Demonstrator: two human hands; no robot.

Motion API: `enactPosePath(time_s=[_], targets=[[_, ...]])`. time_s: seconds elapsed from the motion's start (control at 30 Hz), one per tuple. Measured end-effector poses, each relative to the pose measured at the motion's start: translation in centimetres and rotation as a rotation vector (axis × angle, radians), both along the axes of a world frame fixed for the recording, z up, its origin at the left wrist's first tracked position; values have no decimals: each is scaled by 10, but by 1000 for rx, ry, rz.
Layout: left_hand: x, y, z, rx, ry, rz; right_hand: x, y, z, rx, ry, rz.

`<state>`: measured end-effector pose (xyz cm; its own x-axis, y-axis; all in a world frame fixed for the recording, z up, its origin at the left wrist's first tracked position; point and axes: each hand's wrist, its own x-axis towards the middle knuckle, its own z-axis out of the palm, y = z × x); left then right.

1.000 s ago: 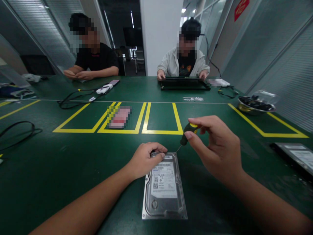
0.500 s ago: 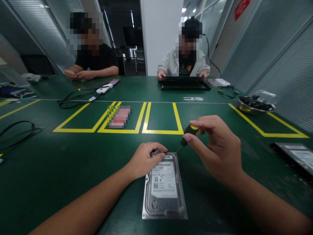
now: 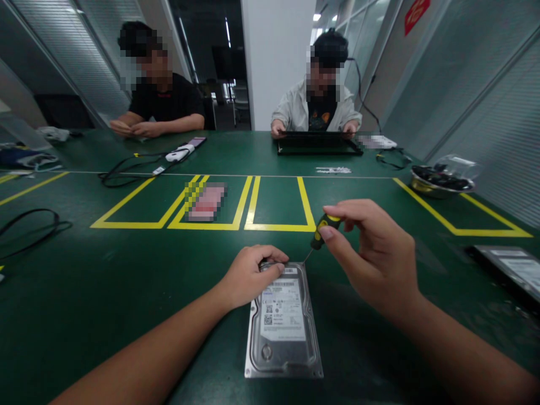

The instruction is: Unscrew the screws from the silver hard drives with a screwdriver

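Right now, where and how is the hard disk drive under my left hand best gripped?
I'd pinch the hard disk drive by its long edges at the near end, coming from your side: it lies flat, label up, and your left hand and the screwdriver occupy the far end.

The left hand [image 3: 248, 275] grips the hard drive [image 3: 282, 320] on the green table [image 3: 177, 349]; the right hand [image 3: 375, 253] holds the screwdriver [image 3: 323, 233], its tip at the drive's far right corner.
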<state>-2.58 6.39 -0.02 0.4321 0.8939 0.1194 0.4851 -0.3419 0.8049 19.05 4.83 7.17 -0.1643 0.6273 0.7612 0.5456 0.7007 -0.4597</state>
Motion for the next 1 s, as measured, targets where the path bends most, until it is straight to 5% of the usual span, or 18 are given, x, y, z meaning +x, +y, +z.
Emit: enactPosePath(time_s=[1.0], targets=[[0,0,0,-1,-8,4,0,-1,0,-45,16,8]])
